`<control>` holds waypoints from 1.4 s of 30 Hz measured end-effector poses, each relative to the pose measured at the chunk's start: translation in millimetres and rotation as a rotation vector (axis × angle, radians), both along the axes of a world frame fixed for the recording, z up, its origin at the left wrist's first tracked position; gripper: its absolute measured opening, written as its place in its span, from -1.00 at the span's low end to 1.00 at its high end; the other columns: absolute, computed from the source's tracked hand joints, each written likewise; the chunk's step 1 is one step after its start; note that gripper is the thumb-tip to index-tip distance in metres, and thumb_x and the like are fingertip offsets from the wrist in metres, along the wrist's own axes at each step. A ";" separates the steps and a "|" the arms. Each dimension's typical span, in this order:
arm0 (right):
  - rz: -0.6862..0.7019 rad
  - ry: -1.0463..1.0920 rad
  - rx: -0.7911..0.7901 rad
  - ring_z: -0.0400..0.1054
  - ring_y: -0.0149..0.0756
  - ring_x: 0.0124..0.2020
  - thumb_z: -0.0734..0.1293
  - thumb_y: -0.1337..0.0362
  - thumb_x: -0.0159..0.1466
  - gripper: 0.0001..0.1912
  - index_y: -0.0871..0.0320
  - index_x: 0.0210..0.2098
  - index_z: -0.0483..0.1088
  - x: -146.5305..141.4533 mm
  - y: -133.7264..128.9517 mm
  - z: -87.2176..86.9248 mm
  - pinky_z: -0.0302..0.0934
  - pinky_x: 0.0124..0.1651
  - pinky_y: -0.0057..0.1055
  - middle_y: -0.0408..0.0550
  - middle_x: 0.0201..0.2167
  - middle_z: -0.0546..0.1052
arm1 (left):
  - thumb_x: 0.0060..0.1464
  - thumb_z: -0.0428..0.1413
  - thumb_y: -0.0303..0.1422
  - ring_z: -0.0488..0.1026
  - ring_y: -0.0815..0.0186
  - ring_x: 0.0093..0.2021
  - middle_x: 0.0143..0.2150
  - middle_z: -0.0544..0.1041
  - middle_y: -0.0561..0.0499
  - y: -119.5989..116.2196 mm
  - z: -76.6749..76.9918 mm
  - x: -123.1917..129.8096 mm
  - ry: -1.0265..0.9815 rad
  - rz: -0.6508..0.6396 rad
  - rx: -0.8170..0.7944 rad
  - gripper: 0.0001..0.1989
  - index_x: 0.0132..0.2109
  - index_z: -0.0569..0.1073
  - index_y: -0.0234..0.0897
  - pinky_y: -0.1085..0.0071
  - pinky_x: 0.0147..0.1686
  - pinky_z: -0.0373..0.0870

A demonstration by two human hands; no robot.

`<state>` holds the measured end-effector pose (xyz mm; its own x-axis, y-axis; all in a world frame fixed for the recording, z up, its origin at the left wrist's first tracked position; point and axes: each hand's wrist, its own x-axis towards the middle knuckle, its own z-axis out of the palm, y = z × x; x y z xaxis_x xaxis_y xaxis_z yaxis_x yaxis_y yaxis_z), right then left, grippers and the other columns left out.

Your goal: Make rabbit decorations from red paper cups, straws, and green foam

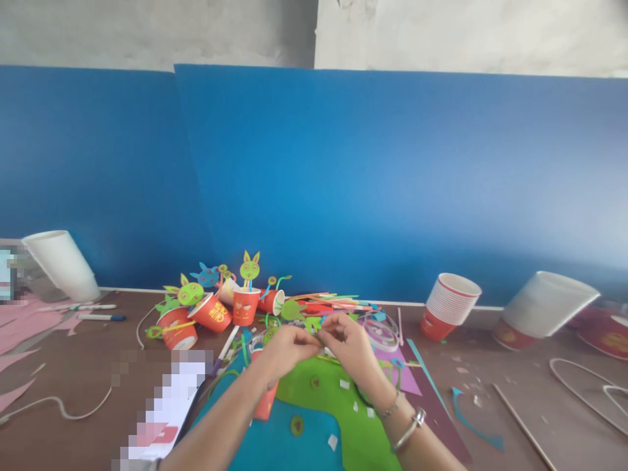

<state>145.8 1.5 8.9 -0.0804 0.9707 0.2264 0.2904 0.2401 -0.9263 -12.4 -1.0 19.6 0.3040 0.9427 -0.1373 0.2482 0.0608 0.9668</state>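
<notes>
My left hand and my right hand meet at the middle over the craft papers, their fingers pinched close together. What they hold between the fingertips is too small to make out. Below them lie a green paper sheet and a blue paper sheet, with small white scraps and a round green piece bearing a dark mark. A red paper cup lies partly hidden behind my left forearm. Just beyond my hands is a pile of coloured straws.
Red cups with paper animal faces stand and lie at the back left. Stacked cups and a tilted stack are at the right. Markers and pink paper lie left, a thin stick right.
</notes>
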 end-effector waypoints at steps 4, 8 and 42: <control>-0.045 -0.071 0.012 0.34 -0.32 -0.45 0.25 0.26 0.16 -0.89 0.16 -0.35 0.36 1.4 -2.4 6.3 0.17 -0.41 -0.43 -0.09 -0.41 0.49 | -0.21 0.22 -0.30 0.44 0.23 -0.35 -0.43 0.60 -0.01 2.3 0.3 -1.3 -0.096 0.085 0.008 -0.78 -0.37 0.62 -0.33 0.38 -0.27 0.23; -0.028 -0.197 -0.048 0.27 -0.33 -0.49 0.29 0.23 0.12 -0.87 0.18 -0.45 0.39 2.5 -3.5 9.8 0.11 -0.43 -0.42 -0.10 -0.48 0.46 | -0.20 0.22 -0.28 0.42 0.25 -0.38 -0.44 0.59 -0.02 5.0 -1.7 -2.4 -0.155 0.165 0.029 -0.76 -0.35 0.62 -0.34 0.39 -0.29 0.23; 0.066 0.044 -0.223 0.10 -0.42 -0.53 0.31 0.11 0.10 -0.72 0.22 -0.52 0.37 -3.8 -3.9 4.8 -0.03 -0.44 -0.46 -0.21 -0.60 0.29 | -0.13 0.15 -0.37 0.53 0.20 -0.32 -0.36 0.63 -0.09 2.1 1.1 2.1 -0.108 0.223 0.161 -0.79 -0.30 0.59 -0.34 0.40 -0.32 0.37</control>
